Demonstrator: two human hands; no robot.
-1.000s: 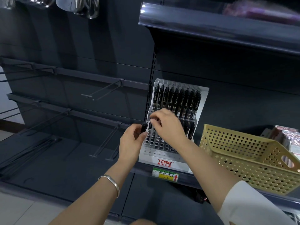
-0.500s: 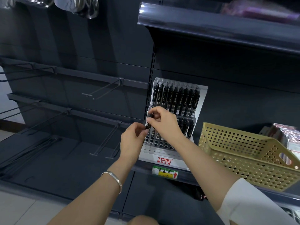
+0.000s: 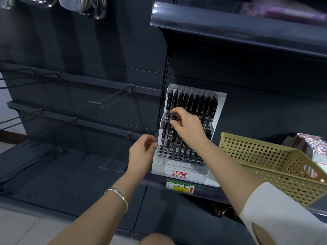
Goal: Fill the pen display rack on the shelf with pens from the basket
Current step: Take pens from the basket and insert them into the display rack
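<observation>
Head: basket [image 3: 256, 156] near pen rack [image 3: 178, 174]

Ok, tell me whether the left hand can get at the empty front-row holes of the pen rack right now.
Probably yes. The left hand hangs just beside the left edge of the pen rack, and the front-row holes at that end lie uncovered; the right forearm crosses only its right side.
</observation>
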